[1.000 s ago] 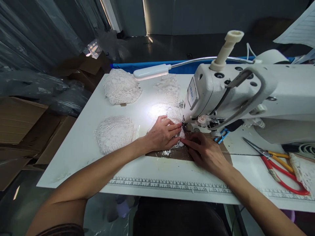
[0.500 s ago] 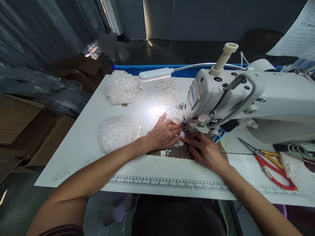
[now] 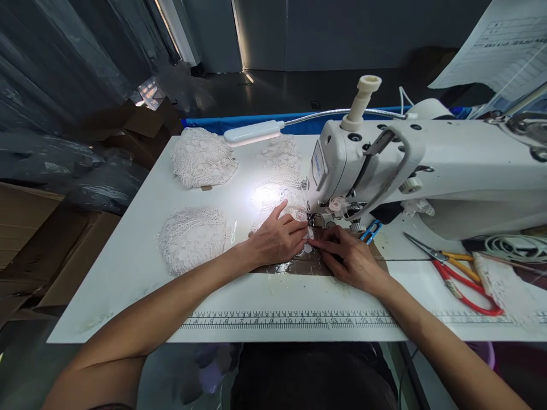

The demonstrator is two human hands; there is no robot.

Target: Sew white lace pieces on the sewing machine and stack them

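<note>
My left hand (image 3: 276,239) lies flat, fingers stretched, on a white lace piece (image 3: 277,199) just left of the needle of the white sewing machine (image 3: 427,171). My right hand (image 3: 348,259) rests beside it on the right, fingers pressed down on the same lace in front of the presser foot (image 3: 315,219). The fingertips of both hands nearly touch. The lace under the hands is mostly hidden.
Two stacks of white lace lie at the left, one far (image 3: 200,156) and one near (image 3: 190,239). A gooseneck lamp (image 3: 252,132) lights the needle area. Red and yellow scissors (image 3: 459,270) and blue snips (image 3: 370,230) lie on the right. A printed ruler (image 3: 286,322) runs along the table's front edge.
The view has shifted a little; both hands stay at the needle on the lace, left fingers slightly more spread.
</note>
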